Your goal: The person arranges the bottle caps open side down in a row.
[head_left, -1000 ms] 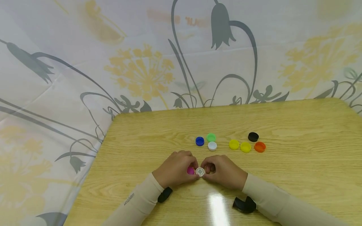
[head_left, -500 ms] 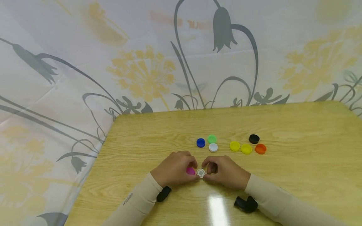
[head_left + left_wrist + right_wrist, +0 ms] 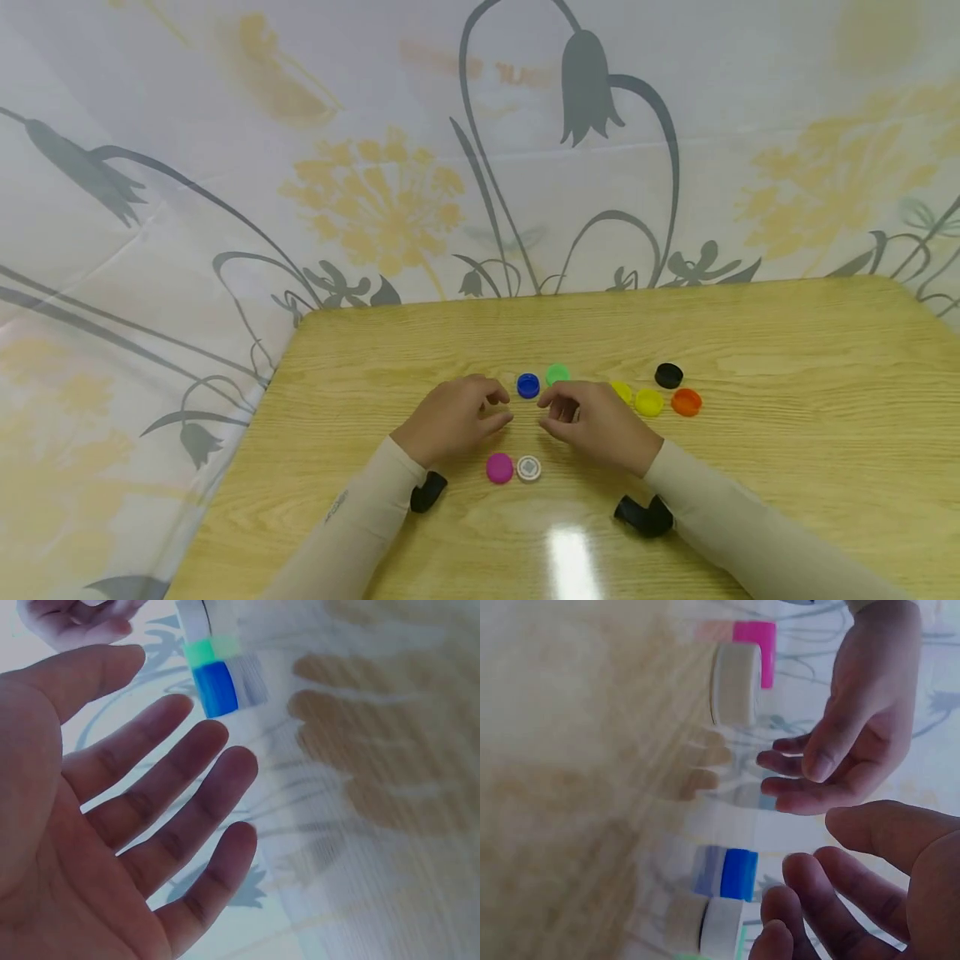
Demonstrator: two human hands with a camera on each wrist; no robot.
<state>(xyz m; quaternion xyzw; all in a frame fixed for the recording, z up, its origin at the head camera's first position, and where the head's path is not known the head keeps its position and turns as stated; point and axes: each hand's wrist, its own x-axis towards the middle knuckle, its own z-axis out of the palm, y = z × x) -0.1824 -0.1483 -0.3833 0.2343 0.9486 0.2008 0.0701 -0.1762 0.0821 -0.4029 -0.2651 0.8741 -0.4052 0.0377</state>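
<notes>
Both hands hover over the table holding nothing, fingers apart and loosely bent. My left hand (image 3: 457,417) is left of the blue cap (image 3: 528,386). My right hand (image 3: 603,425) stands opposite, in front of the green cap (image 3: 557,375) and partly over a yellow cap (image 3: 621,392). Nearer me, a pink cap (image 3: 499,468) and a cream round cap with a grey pattern (image 3: 528,468) lie side by side. The right hand hides the white cap in the head view; in the right wrist view that white cap (image 3: 721,930) sits beside the blue one.
Another yellow cap (image 3: 648,402), an orange cap (image 3: 686,402) and a black cap (image 3: 669,376) lie to the right. The wooden table (image 3: 787,367) ends at a flower-printed cloth (image 3: 375,100). Glare marks the table near its front.
Both hands have let go of the cream cap and moved forward, away from me, towards the blue cap. The cream cap stays beside the pink one, which is now uncovered.
</notes>
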